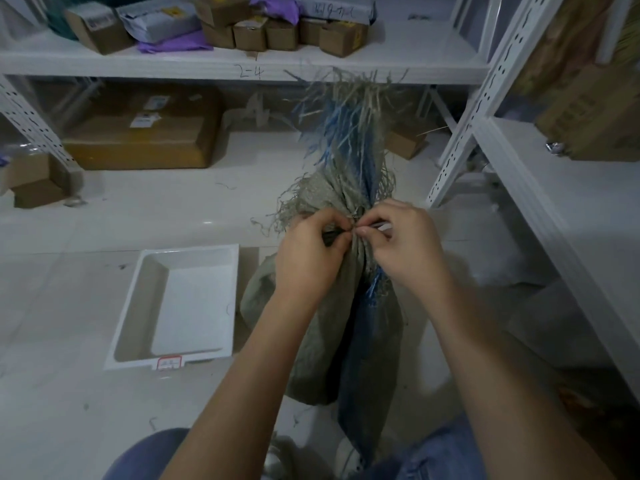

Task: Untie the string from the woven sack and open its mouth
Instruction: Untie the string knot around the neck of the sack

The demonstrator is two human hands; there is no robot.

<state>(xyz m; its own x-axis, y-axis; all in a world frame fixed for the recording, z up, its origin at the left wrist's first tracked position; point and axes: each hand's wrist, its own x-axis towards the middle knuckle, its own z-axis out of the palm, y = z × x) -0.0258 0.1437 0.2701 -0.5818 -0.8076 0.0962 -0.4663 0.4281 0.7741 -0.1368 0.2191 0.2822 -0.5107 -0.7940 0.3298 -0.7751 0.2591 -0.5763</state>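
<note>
A grey-green woven sack (pixel 349 334) with a blue stripe stands upright on the floor between my knees. Its neck is gathered tight, and frayed grey and blue strands (pixel 346 126) fan out above the tie. The dark string (pixel 356 216) wraps the neck between my two hands. My left hand (pixel 311 251) pinches the string on the left side of the neck. My right hand (pixel 401 244) pinches it on the right, thumb and fingertips nearly touching the left hand's. The knot itself is mostly hidden by my fingers.
A white shallow tray (pixel 138 313) lies on the tiled floor to the left. White metal shelving (pixel 485 109) stands close behind and to the right, holding cardboard boxes (pixel 138 133) and parcels (pixel 249 32). My knees in blue jeans (pixel 433 455) frame the sack's base.
</note>
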